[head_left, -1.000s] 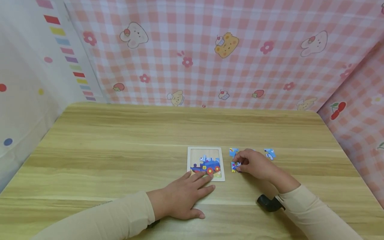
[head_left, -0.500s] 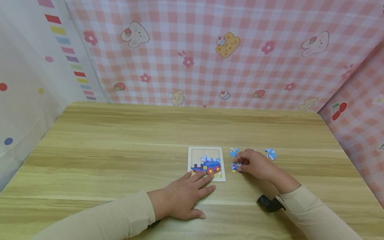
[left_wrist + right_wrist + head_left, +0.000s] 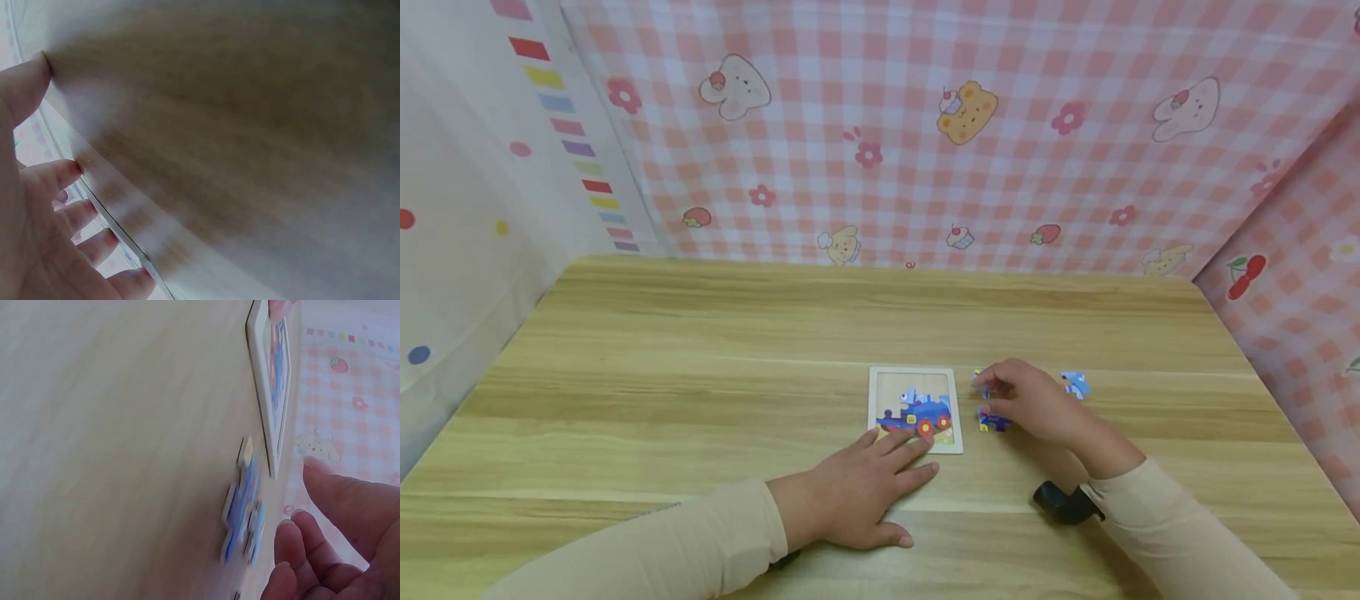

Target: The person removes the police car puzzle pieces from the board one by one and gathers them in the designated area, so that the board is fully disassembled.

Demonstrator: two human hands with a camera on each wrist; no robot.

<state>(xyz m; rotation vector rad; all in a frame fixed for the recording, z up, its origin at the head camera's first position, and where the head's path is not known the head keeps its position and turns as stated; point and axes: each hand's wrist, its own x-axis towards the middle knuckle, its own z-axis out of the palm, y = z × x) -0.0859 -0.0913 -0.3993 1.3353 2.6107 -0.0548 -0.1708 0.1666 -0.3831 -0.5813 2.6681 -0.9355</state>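
1 tray on tabletop w/ 1 part-built train pic. inside; L hand, fingers spread, on near rim; R hand, thumb/fingers parted, near 2 of 3 visible loose pcs. R of tray.

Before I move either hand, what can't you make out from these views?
Head: part of the near side of the puzzle frame, covered by the left hand.
Head: much of the far loose piece, behind the right hand.
Right wrist: the print on the near loose piece, blurred.
Right wrist: a dark sliver, cut off by the bottom edge.
Left wrist: the train picture, as the frame shows only edge-on.
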